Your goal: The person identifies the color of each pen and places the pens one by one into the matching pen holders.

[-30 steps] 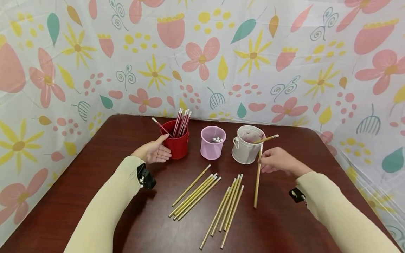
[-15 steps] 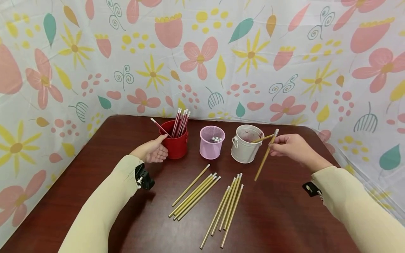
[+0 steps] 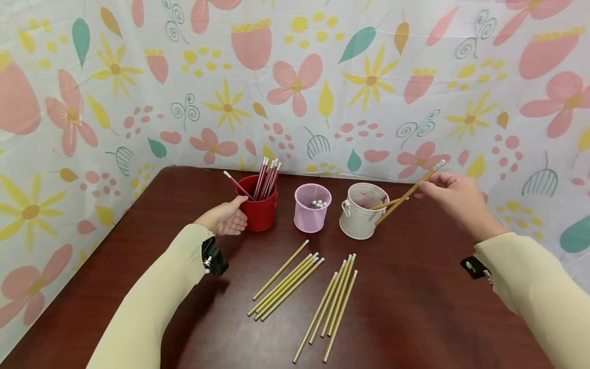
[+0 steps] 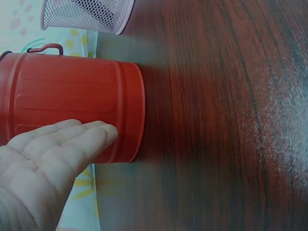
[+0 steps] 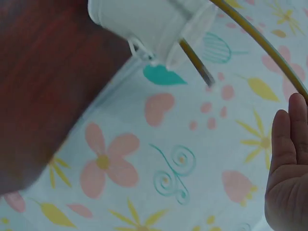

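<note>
Near white bucket (image 3: 358,221) — right hand (image 3: 461,200) tight on gold pencil (image 3: 408,193) — left hand (image 3: 225,219) straight-fingered at red bucket (image 3: 261,215)

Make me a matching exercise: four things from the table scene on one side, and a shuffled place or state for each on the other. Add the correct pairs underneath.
Things:
1. Red bucket
2. Pink mesh cup
3. White bucket
4. Raised gold pencil

Places and states:
A. Has one loose gold pencil sticking out over its rim
B. Pinched in the right grip
C. Holds dark red pencils with white eraser ends
D. Stands in the middle of a row of three containers

Right pairs: 1-C, 2-D, 3-A, 4-B
</note>
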Demonstrator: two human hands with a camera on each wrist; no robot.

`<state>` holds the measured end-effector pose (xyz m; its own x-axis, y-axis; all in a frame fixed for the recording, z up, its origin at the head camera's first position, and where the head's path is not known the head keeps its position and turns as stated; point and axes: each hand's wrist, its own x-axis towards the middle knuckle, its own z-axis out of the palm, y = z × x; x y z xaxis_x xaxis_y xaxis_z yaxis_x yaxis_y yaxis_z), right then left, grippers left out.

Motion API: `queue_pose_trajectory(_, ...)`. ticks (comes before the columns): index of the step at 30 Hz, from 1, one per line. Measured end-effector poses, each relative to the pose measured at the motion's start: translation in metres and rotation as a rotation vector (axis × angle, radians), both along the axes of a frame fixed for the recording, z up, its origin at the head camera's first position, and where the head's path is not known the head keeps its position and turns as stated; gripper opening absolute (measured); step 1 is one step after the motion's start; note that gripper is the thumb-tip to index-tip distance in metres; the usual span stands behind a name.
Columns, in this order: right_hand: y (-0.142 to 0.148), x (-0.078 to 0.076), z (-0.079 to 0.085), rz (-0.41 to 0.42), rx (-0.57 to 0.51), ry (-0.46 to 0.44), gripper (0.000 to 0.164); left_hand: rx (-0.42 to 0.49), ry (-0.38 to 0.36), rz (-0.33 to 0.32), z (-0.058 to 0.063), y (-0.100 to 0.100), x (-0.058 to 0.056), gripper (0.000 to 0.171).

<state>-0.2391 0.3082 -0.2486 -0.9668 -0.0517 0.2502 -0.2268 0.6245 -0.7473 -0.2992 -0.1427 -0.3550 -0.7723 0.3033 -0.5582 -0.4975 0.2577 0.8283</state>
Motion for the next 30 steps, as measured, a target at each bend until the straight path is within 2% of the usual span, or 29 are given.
queue_pose_trajectory(4,0.002,-0.004,0.015,-0.003,-0.076,0.058,0.017,0.005,-0.010,0.012,0.000,0.000,-0.001,0.078)
queue_pose_trajectory(13,-0.006,-0.009,0.034,-0.058,-0.104,0.125,0.017,0.019,-0.015,0.025,-0.002,0.000,-0.002,0.079)
queue_pose_trajectory(18,-0.011,-0.015,0.042,-0.085,-0.021,0.169,0.018,0.010,0.000,0.008,-0.003,-0.001,-0.001,0.080)
queue_pose_trajectory(23,-0.018,-0.023,0.039,-0.093,0.067,0.207,0.020,-0.001,0.005,0.005,-0.002,-0.003,-0.001,0.079)
queue_pose_trajectory(26,-0.019,-0.026,0.032,-0.103,0.090,0.231,0.015,-0.009,0.011,-0.001,-0.003,-0.003,-0.001,0.079)
queue_pose_trajectory(30,-0.017,-0.028,0.019,-0.103,0.112,0.256,0.018,-0.013,0.016,-0.022,-0.005,-0.001,-0.004,0.080)
